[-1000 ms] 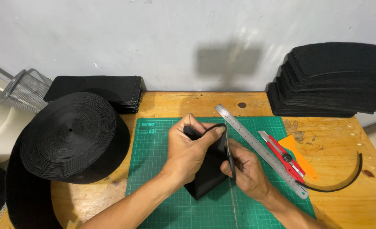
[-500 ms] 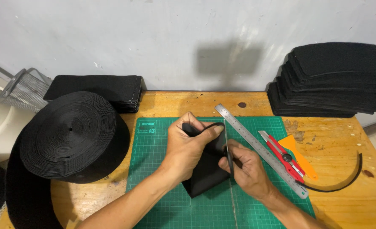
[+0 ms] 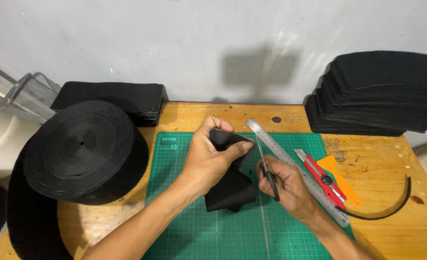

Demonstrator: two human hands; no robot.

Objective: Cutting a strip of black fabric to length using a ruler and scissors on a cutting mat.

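I see my left hand (image 3: pixel 208 159) pinching the folded black fabric piece (image 3: pixel 230 185) while my right hand (image 3: pixel 283 185) grips black-handled scissors (image 3: pixel 267 169) closed around them.

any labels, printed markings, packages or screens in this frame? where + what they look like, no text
No packages, signs or screens.
Cutting mat: centre of the wooden table, green rectangle with a pale grid; small white printed mark in its top-left corner, just left of the left hand.
Steel ruler: lies diagonally on the mat's right side, beside the right hand; long silver strip with fine graduation marks along its edges.
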